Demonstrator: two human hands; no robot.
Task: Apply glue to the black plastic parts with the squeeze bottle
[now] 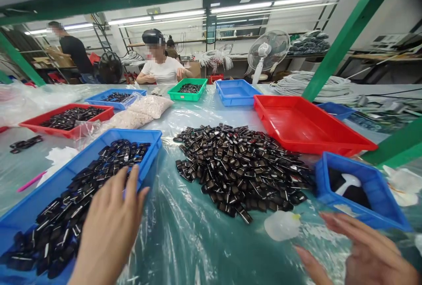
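Parts, small and black, heaped in the long blue tray, long axis slanting from near-left corner to far-right; left hand loosely spread above the right edge, contact unclear. Right hand unclenched around nothing, just before the small blue bin.

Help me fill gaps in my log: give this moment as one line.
left hand: open, over long blue tray | right hand: open, near whitish object | black parts: heaped on table

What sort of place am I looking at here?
Probably a small-parts assembly workshop: a heap of black parts on a plastic-covered bench, a blue tray of similar parts, and coiled white cables behind.
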